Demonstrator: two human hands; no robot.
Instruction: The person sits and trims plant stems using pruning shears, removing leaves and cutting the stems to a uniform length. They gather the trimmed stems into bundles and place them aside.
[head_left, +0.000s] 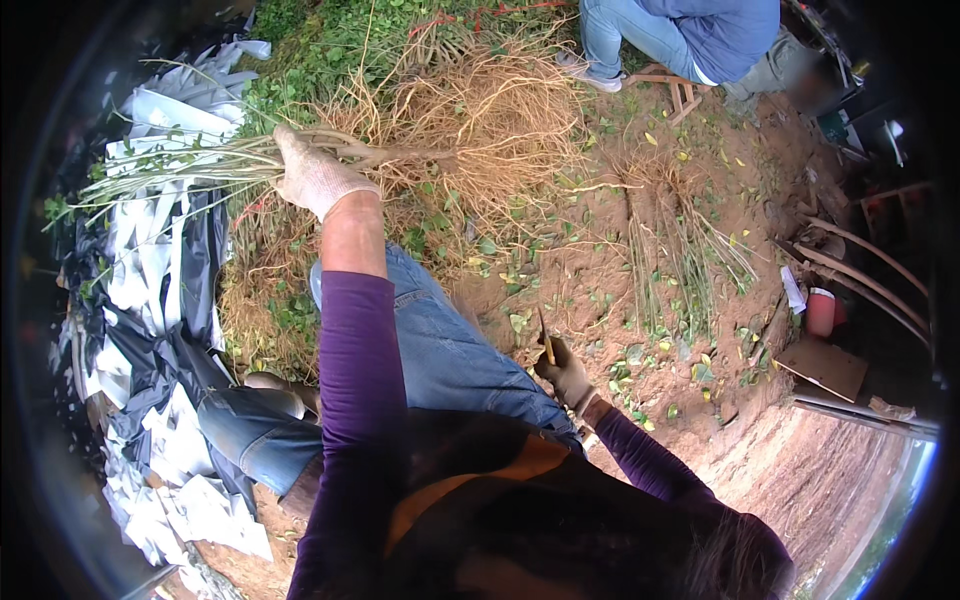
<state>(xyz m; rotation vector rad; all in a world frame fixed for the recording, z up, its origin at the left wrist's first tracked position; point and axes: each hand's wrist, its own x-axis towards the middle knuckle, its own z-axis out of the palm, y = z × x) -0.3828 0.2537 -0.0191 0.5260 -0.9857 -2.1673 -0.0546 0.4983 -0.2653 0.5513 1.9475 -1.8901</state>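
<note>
My left hand (319, 171), in a pale work glove, is closed around a bundle of long green plant stems (187, 161). The leafy ends point left, and thick bare roots (420, 154) reach right over a large heap of tangled tan roots (517, 127). Lower down, near my right knee, my gloved right hand (566, 375) grips a narrow tool with a yellowish handle (550, 349) and a thin dark tip; it looks like a knife, but its exact kind is unclear. Several green-stemmed plants with roots (675, 247) lie on the soil to the right of the heap.
Another person (675, 37) in blue sits at the top by a small wooden stool (679, 86). White and black plastic sheeting (161, 247) covers the left side. At right are a red container (820, 311), a flat board (821, 367) and curved poles (862, 281). Fallen leaves dot the soil.
</note>
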